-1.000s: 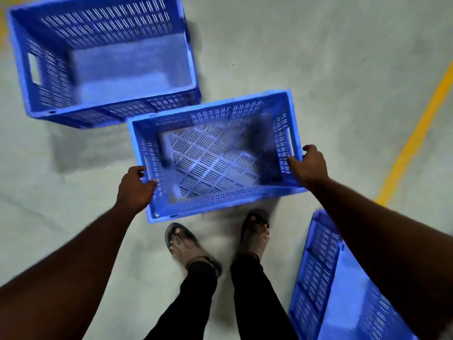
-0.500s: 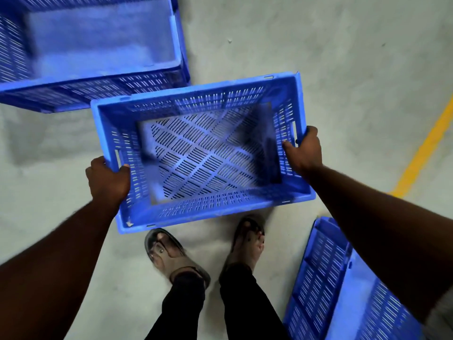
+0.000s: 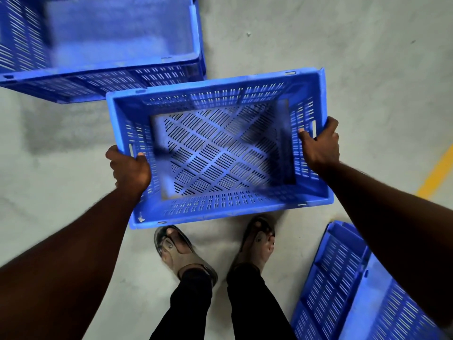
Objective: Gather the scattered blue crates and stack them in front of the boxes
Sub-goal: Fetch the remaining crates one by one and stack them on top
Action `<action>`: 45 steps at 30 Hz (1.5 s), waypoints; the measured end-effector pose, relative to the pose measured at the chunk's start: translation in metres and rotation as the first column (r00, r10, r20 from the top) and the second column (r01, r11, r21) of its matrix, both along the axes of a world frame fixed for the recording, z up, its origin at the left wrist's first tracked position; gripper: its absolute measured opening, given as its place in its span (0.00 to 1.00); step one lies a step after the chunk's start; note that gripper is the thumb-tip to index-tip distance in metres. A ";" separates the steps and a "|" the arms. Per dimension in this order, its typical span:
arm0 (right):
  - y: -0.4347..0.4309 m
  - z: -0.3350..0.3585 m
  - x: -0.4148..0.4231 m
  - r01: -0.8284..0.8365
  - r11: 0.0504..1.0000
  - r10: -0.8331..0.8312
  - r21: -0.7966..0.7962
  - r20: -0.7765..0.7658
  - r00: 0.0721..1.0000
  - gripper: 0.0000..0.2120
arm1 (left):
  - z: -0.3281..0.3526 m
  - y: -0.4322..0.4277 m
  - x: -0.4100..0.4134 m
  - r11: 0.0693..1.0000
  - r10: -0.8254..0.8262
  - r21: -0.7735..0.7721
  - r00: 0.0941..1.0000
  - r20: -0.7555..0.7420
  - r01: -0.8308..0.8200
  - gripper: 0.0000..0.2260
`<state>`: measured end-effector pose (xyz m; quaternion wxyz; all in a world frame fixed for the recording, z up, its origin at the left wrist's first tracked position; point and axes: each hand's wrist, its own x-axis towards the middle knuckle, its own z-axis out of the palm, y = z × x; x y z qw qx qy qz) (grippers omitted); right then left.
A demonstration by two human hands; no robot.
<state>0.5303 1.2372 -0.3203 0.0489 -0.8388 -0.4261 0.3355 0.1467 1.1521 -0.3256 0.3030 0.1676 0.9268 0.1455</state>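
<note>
Bare forearms without sleeves, black trousers (image 3: 220,307), and tan strapped sandals (image 3: 181,253) on both feet.

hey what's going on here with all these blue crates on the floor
A person is carrying an empty blue crate, gripping its short ends with the left hand and right hand. It hangs above their sandalled feet. Another crate sits on the concrete floor just ahead to the left, and a third crate lies tipped on its side at lower right. No boxes are in view.
</note>
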 end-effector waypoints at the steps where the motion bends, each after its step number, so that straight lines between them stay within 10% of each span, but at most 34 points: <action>1: -0.001 0.000 0.000 -0.007 1.000 0.007 0.001 0.005 1.000 0.30 | 0.002 -0.002 0.002 1.000 -0.012 0.005 1.000 -0.014 0.012 0.25; 14: -0.007 0.047 0.004 -0.213 0.968 0.173 0.130 0.266 0.948 0.14 | 0.047 -0.029 -0.012 0.899 -0.394 0.161 0.913 -0.108 0.408 0.26; 45: -0.020 0.235 -0.035 -0.314 0.941 0.296 0.125 0.144 0.944 0.11 | 0.250 -0.072 -0.063 0.953 -0.300 0.002 0.944 -0.139 0.303 0.18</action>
